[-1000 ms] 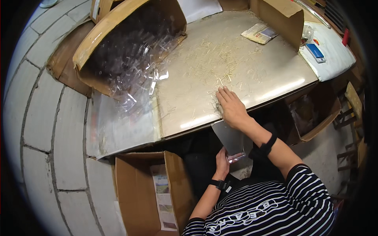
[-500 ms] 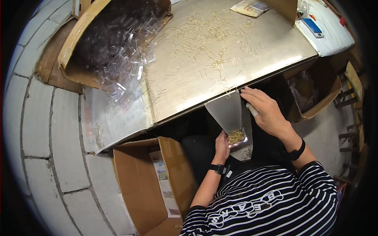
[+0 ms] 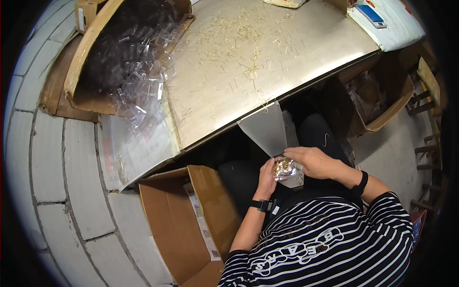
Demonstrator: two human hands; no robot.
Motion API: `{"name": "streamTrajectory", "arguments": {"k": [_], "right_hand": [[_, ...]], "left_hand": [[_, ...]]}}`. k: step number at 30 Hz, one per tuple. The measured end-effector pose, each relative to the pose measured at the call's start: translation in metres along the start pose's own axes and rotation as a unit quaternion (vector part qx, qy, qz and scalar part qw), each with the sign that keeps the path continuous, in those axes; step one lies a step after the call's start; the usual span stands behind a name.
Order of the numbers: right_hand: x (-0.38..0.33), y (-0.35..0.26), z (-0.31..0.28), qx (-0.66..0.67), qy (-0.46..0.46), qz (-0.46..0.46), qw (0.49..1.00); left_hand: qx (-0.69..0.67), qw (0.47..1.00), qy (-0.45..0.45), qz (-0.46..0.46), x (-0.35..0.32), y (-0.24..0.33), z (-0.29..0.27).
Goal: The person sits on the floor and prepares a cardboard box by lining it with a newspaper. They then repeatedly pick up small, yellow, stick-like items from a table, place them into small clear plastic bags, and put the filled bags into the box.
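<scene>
My left hand (image 3: 267,178) is closed round the side of a small clear plastic box (image 3: 285,169) held over my lap. Gold wire hooks show through its shiny top. My right hand (image 3: 313,161) reaches over the box from the right, its fingers stretched out and touching the upper edge; its thumb side is partly hidden. Just above the box, a grey translucent chute (image 3: 265,126) hangs from the table edge and narrows downward. Loose gold hooks (image 3: 248,67) lie scattered over the metal-topped table (image 3: 201,112). One single hook (image 3: 326,139) rests on my right thigh.
At the far left, a tipped cardboard box (image 3: 79,62) spills clear plastic boxes (image 3: 138,93) onto the table. An open cardboard box (image 3: 165,229) stands to my left, another (image 3: 387,112) under the table at right. A blue-topped scale (image 3: 371,16) sits far right.
My right hand has come down from the chute's top to the plastic box. The box now has a shiny cover over the hooks. A hook now shows on my right thigh.
</scene>
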State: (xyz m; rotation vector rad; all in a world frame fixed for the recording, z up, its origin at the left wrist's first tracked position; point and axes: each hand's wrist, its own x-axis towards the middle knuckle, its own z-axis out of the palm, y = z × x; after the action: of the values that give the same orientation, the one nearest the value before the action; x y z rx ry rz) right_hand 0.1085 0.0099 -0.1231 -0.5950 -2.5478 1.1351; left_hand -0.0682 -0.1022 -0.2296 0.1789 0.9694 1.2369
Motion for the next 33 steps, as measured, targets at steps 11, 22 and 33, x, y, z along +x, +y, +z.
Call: {"name": "streamTrajectory", "arguments": {"k": [11, 22, 33], "right_hand": [[-0.006, -0.038, 0.021, -0.208, -0.039, -0.064, 0.975], [0.118, -0.029, -0.065, -0.195, 0.152, -0.037, 0.968], [0.119, -0.011, -0.07, -0.089, 0.2, -0.015, 0.976]], "left_hand": [[-0.01, 0.997, 0.02, 0.075, -0.039, 0.024, 0.051], [0.042, 0.99, 0.115, 0.068, -0.062, 0.033, -0.006], [-0.1, 0.992, -0.04, 0.058, 0.014, 0.017, 0.003]]}}
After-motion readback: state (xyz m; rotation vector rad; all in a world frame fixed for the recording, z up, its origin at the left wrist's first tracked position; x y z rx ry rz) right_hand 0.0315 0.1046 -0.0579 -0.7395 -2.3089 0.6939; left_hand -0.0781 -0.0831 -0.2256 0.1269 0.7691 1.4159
